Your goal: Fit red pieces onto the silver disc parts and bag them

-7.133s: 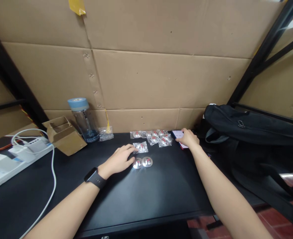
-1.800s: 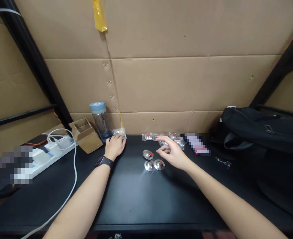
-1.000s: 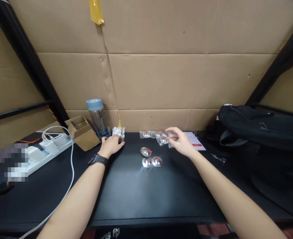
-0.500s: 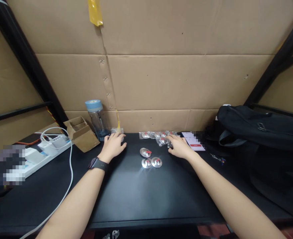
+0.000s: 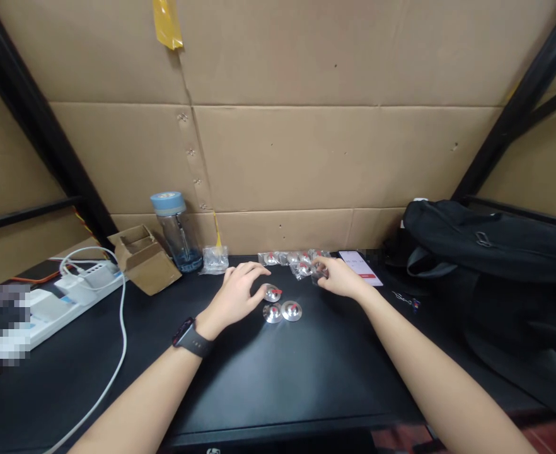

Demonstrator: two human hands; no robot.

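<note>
Three small shiny metal discs with red marks (image 5: 282, 308) lie together on the black table (image 5: 278, 378). My left hand (image 5: 237, 295), with a black watch on its wrist, hovers with fingers spread just left of the rear disc (image 5: 272, 293), fingertips almost on it. My right hand (image 5: 339, 277) reaches into the row of small clear bags (image 5: 290, 260) holding more discs, its fingers pinching one bag (image 5: 319, 275). An empty crumpled clear bag (image 5: 214, 260) lies by the bottle.
A water bottle with a blue lid (image 5: 174, 232) and an open cardboard box (image 5: 142, 258) stand at the back left. A white power strip with cable (image 5: 74, 285) lies far left. A phone (image 5: 359, 266) and a black backpack (image 5: 490, 246) sit to the right. Cardboard walls rise behind.
My left hand left the empty bag by the bottle and moved right to the loose discs. My right hand has closed on one bag in the row.
</note>
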